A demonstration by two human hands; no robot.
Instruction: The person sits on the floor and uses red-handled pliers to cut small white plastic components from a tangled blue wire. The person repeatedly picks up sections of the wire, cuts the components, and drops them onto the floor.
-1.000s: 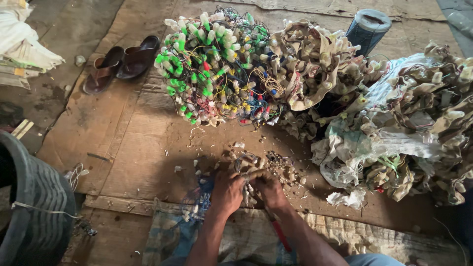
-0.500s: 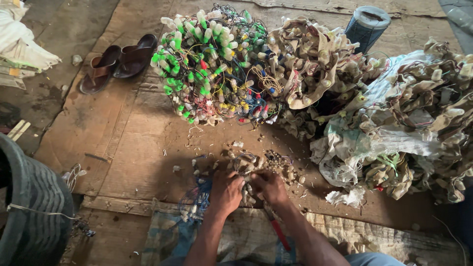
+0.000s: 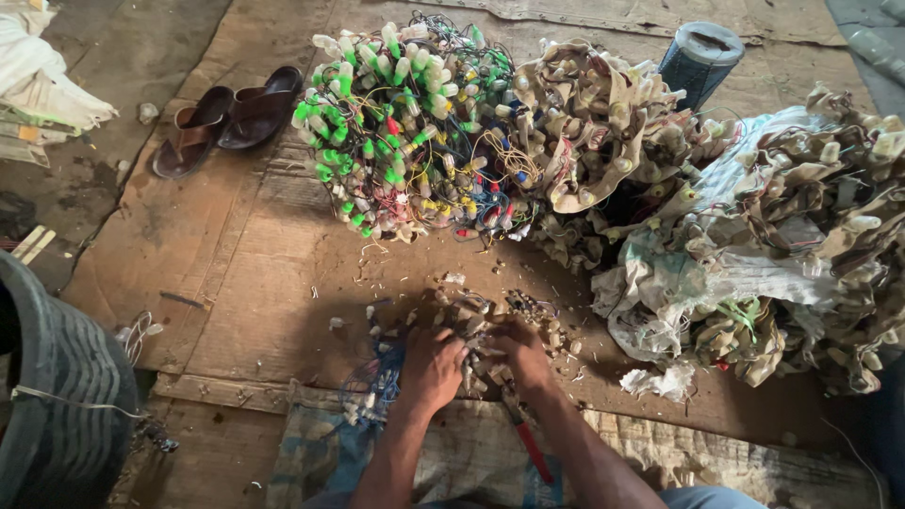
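Red tool: pliers [image 3: 530, 451] with red handles lie on the sack [image 3: 311, 452], nearest the viewer, just under the right forearm.
Sack: woven, faded blue and tan, spread on the floor beneath both forearms.
Left hand [image 3: 431, 369]: palm down, fingers curled into the small pile [image 3: 481, 325]; its grip is closed over a clump of bits, though which piece it holds cannot be told.
Right hand [image 3: 524, 356]: beside the left, almost touching it, fingers bent and pinching into the same pile; the exact piece in its grip is hidden.
Small pile: pale sockets and cut wire ends, on the cardboard [image 3: 236, 283] directly ahead of the hands, with loose bits scattered around.
Tub [image 3: 57, 405]: dark, ribbed, at the left edge, near the viewer.
Right heap [image 3: 801, 254]: dull tan sockets tangled over torn white sacking, right of the hands.
Green heap [image 3: 405, 132]: bundle of green and white sockets with yellow, red and blue wires, beyond the small pile.
Tan heap [image 3: 594, 123]: just beside the green heap, touching it.
Sandals [image 3: 226, 118]: brown pair, far left on the cardboard.
Roll [image 3: 699, 58]: dark cylinder, farthest, behind the tan heap.
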